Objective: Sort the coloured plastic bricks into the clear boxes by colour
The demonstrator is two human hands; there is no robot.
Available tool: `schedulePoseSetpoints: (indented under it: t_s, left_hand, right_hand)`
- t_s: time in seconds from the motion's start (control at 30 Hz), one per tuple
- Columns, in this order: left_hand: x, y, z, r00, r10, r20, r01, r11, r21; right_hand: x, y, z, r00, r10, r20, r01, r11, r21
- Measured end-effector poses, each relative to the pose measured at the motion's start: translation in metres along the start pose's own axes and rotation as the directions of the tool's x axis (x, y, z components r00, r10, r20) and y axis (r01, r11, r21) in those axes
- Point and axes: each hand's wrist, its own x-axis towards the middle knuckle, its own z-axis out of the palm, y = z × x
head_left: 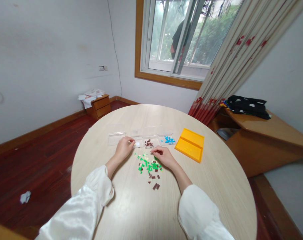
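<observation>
A scatter of small green, cream and brown bricks [149,166] lies on the round pale wooden table [131,206]. Behind it stand clear plastic boxes: an empty one [115,138], one with white pieces [137,144], one with brown pieces [149,143], one with blue pieces [167,139]. My left hand [124,147] is curled at the box of white pieces, fingertips pinched at its edge; what they hold is too small to see. My right hand [163,156] rests at the pile's far edge, fingers pinched together on the bricks.
A yellow tray [190,144] lies right of the boxes. A low wooden cabinet [261,140] with dark cloth stands at the right under a curtain. A small wooden nightstand [99,106] with papers is by the far wall. A crumpled paper [25,197] is on the red floor.
</observation>
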Motion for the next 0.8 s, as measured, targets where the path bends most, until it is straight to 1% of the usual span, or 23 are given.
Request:
schedulePoseSetpoints:
  t_s: [0.23, 0.4, 0.47, 0.5, 0.57, 0.63, 0.67, 0.73, 0.8]
  left_hand:
    - [0.000, 0.004, -0.003, 0.998, -0.019, -0.053, 0.022, 0.999, 0.046]
    - [0.001, 0.005, -0.003, 0.998, -0.040, -0.047, 0.042, 0.999, 0.024]
    - [0.001, 0.006, -0.004, 0.999, -0.026, -0.026, 0.026, 1.000, -0.004]
    - [0.000, 0.007, -0.005, 1.000, 0.006, -0.002, -0.006, 1.000, -0.022]
    - [-0.001, 0.011, -0.005, 0.989, 0.128, 0.071, -0.124, 0.990, -0.063]
    - [-0.003, 0.014, -0.006, 0.950, 0.272, 0.152, -0.261, 0.961, -0.093]
    - [-0.005, 0.015, -0.005, 0.926, 0.326, 0.189, -0.313, 0.945, -0.097]
    - [-0.007, 0.017, -0.004, 0.892, 0.379, 0.248, -0.371, 0.925, -0.080]
    - [-0.008, 0.016, -0.001, 0.874, 0.391, 0.290, -0.396, 0.917, -0.045]
  right_hand:
    - [0.000, 0.001, 0.001, 1.000, -0.015, -0.001, 0.015, 0.999, -0.030]
    - [0.000, 0.002, 0.002, 1.000, -0.009, -0.005, 0.009, 1.000, -0.022]
    - [0.001, 0.003, 0.002, 1.000, -0.012, -0.003, 0.012, 1.000, -0.023]
    - [0.001, 0.002, 0.002, 1.000, -0.014, -0.002, 0.014, 1.000, -0.025]
    - [0.001, 0.002, 0.002, 1.000, -0.014, 0.001, 0.014, 0.999, -0.032]
    - [0.000, 0.000, 0.003, 1.000, -0.005, 0.007, 0.005, 0.999, -0.040]
    - [0.000, -0.001, 0.003, 1.000, -0.002, 0.013, 0.003, 0.999, -0.045]
    - [-0.001, -0.003, 0.004, 0.999, -0.018, 0.028, 0.019, 0.998, -0.055]
    - [-0.002, -0.005, 0.006, 0.997, -0.065, 0.052, 0.069, 0.995, -0.070]
